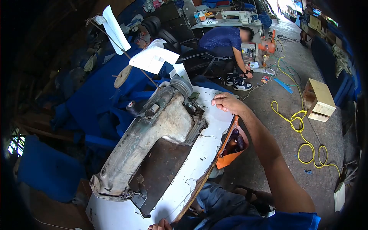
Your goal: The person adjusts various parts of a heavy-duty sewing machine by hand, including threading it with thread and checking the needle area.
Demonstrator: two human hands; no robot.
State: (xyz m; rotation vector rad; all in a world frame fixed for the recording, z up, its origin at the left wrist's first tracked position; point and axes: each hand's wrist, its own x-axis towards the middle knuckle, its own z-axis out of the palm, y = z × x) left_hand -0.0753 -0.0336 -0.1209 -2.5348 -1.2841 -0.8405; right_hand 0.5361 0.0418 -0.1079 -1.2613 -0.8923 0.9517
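An old, worn sewing machine (153, 130) lies along a white, chipped tabletop (209, 132), its grey handwheel (181, 87) at the far end. Beside that end, above the white top, my right hand (227, 103) has its fingertips pinched together. Whatever they hold is too small to make out. At the bottom edge of the view, my left hand (161, 225) shows only bent fingers drawn together near the table's front edge. The rest of it is cut off, and anything in its grip is hidden. An orange pouch (230, 153) with dark spools hangs by the table edge.
Blue fabric (99, 96) is heaped behind the machine. A co-worker (226, 42) bends toward the floor near another sewing machine (237, 16). Yellow cord (301, 122) loops across the floor beside a small wooden cabinet (319, 99). White papers (154, 59) hang above the handwheel.
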